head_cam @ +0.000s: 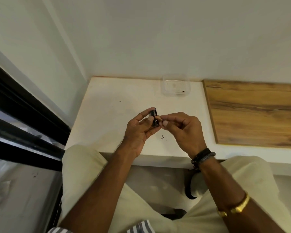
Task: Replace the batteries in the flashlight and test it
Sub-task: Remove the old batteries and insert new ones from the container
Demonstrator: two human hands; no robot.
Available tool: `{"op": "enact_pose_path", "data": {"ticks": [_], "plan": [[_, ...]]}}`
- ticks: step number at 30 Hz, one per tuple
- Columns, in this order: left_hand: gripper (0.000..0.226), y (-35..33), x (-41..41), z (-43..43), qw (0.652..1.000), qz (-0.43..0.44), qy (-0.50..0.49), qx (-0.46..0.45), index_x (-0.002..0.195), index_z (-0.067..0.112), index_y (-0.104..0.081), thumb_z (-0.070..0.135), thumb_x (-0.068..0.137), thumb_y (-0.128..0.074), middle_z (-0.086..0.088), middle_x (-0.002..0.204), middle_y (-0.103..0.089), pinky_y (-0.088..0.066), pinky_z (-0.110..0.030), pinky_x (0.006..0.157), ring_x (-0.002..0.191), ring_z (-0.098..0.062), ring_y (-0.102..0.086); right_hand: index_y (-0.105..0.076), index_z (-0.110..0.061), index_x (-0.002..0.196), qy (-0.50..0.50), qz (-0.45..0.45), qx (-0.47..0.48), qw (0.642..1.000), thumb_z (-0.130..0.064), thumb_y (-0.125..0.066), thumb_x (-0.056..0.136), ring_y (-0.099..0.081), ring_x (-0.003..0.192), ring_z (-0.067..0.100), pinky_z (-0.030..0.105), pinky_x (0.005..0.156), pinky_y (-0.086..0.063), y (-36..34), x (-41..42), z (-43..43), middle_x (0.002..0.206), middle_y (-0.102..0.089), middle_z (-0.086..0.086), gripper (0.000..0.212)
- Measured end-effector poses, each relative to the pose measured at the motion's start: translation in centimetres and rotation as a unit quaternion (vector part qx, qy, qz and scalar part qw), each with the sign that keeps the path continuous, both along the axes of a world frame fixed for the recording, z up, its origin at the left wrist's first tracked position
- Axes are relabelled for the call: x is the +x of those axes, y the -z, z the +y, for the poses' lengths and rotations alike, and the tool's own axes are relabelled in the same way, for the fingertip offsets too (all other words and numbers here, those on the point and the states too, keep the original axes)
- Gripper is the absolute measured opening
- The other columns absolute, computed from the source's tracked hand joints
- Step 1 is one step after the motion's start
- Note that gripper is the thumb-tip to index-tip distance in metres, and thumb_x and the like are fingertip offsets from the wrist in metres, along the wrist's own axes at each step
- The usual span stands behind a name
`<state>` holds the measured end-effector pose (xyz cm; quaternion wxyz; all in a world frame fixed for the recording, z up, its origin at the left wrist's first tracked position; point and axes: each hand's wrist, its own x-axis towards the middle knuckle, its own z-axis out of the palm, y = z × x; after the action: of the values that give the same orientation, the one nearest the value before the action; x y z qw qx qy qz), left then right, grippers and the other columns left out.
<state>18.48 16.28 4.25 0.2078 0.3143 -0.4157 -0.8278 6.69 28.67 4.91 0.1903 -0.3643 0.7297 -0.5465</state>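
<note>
The person is sitting at a broad white table (118, 98) that is filling the middle of the frame. A wood-grain brown board (252, 111) is lying flat along its right side. A shallow clear plastic container (163, 88) is sitting near the wall at upper centre, well apart from the hands.

Just below the middle of the frame, both hands are hovering over the table, close together. The left hand (138, 132) is coming in from the lower left with its fingers curled up round a short black cylindrical flashlight (154, 118). It is gripping the flashlight from the left and from behind. The right hand (185, 130) is coming in from the lower right with two dark beaded bracelets (202, 157) on the wrist. Its thumb and forefinger are pinching a small tan-brown piece (158, 118), and the other fingers are folded in.

The flashlight's long axis is running nearly top to bottom in the frame, leaning a little to the right at its lower end. The tan piece is sitting just to the right of the flashlight, about halfway along it, touching or almost touching its side. I cannot tell from here whether it is a battery end or a cap. So the right hand is meeting the flashlight side-on, not at either end. To my eye, feeding anything into the barrel is going to call for turning the flashlight or bringing the piece round to an open end. I cannot make out which end that is.

A few tiny black flecks (163, 137) are lying on the table just below the hands.
</note>
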Motion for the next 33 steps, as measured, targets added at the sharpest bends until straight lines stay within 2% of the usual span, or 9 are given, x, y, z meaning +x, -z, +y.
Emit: {"op": "enact_pose_path", "data": {"ticks": [4, 8, 12, 14, 18, 22, 26, 29, 33], "plan": [[0.033, 0.1, 0.2, 0.2, 1.0, -0.008, 0.014, -0.017, 0.131, 0.009, -0.062, 0.007, 0.098, -0.057, -0.015, 0.117, -0.072, -0.057, -0.043, 0.094, 0.108, -0.034, -0.07, -0.08, -0.017, 0.106, -0.017, 0.096, 0.015, 0.995, -0.011, -0.077, 0.088, -0.07, 0.088, 0.01, 0.032, 0.083, -0.06, -0.3, 0.3, 0.1, 0.094, -0.076, -0.004, 0.019], [0.028, 0.2, 0.1, 0.7, 0.999, -0.019, 0.035, -0.036, 0.124, 0.012, -0.064, 0.008, 0.098, -0.058, -0.015, 0.117, -0.071, -0.058, -0.041, 0.092, 0.108, -0.032, -0.07, -0.082, -0.017, 0.099, -0.01, 0.129, 0.042, 0.991, -0.01, -0.081, 0.083, -0.069, 0.086, 0.008, 0.022, 0.083, -0.058, -0.3, 0.0, 0.0, 0.092, -0.077, -0.004, 0.017], [0.027, 0.5, 0.1, 0.8, 0.996, -0.028, 0.053, -0.063, 0.123, 0.016, -0.065, 0.007, 0.099, -0.056, -0.013, 0.116, -0.072, -0.058, -0.042, 0.093, 0.108, -0.031, -0.07, -0.083, -0.018, 0.093, -0.008, 0.129, 0.058, 0.99, -0.011, -0.083, 0.081, -0.07, 0.083, 0.009, 0.021, 0.082, -0.057, -0.1, 0.1, -0.1, 0.089, -0.077, -0.004, 0.014], [0.028, 0.4, 0.2, 0.9, 0.994, -0.027, 0.077, -0.076, 0.127, 0.011, -0.062, 0.006, 0.1, -0.055, -0.017, 0.12, -0.07, -0.057, -0.044, 0.093, 0.109, -0.032, -0.07, -0.082, -0.017, 0.088, 0.009, 0.108, 0.058, 0.992, -0.011, -0.082, 0.081, -0.07, 0.08, 0.008, 0.021, 0.077, -0.057, -0.2, -0.2, -0.3, 0.085, -0.075, -0.006, 0.009], [0.029, 0.4, -0.2, 1.9, 0.99, -0.028, 0.116, -0.069, 0.13, 0.004, -0.058, 0.009, 0.103, -0.05, -0.019, 0.117, -0.071, -0.058, -0.041, 0.092, 0.105, -0.034, -0.071, -0.081, -0.021, 0.087, 0.03, 0.091, 0.077, 0.992, -0.014, -0.079, 0.085, -0.069, 0.078, 0.004, 0.011, 0.068, -0.053, -0.8, -1.5, -0.6, 0.082, -0.074, -0.008, 0.008], [0.025, 0.1, -0.9, 1.8, 0.996, -0.016, 0.082, -0.041, 0.122, 0.005, -0.064, 0.011, 0.099, -0.058, -0.019, 0.112, -0.073, -0.058, -0.039, 0.089, 0.105, -0.035, -0.071, -0.082, -0.019, 0.09, 0.044, 0.058, 0.055, 0.996, -0.014, -0.08, 0.084, -0.071, 0.078, 0.007, 0.017, 0.069, -0.057, -0.5, -2.0, -1.0, 0.084, -0.075, -0.007, 0.007], [0.032, -0.5, -1.8, 0.4, 0.999, 0.0, 0.027, -0.026, 0.128, 0.002, -0.059, 0.006, 0.096, -0.06, -0.025, 0.113, -0.071, -0.058, -0.042, 0.093, 0.105, -0.037, -0.071, -0.082, -0.017, 0.09, 0.106, -0.042, 0.018, 0.993, -0.013, -0.083, 0.081, -0.075, 0.077, 0.014, 0.026, 0.076, -0.06, -0.4, -3.9, -2.1, 0.082, -0.078, -0.002, 0.011], [0.033, -1.1, -2.4, -1.5, 1.0, 0.006, -0.021, -0.005, 0.129, 0.002, -0.056, 0.008, 0.096, -0.059, -0.021, 0.115, -0.072, -0.059, -0.039, 0.09, 0.105, -0.034, -0.071, -0.081, -0.012, 0.089, 0.14, -0.099, 0.014, 0.985, -0.008, -0.083, 0.08, -0.076, 0.074, 0.019, 0.031, 0.075, -0.063, 0.0, -7.2, -3.4, 0.081, -0.078, 0.004, 0.009], [0.032, -0.8, -2.3, -3.6, 0.998, 0.02, -0.062, 0.001, 0.129, 0.002, -0.057, 0.008, 0.098, -0.056, -0.018, 0.12, -0.07, -0.06, -0.035, 0.085, 0.108, -0.032, -0.07, -0.078, -0.02, 0.083, 0.171, -0.042, 0.082, 0.981, -0.008, -0.081, 0.082, -0.076, 0.073, 0.018, 0.027, 0.071, -0.064, 0.5, -12.6, -6.0, 0.078, -0.076, -0.001, 0.012]]}}
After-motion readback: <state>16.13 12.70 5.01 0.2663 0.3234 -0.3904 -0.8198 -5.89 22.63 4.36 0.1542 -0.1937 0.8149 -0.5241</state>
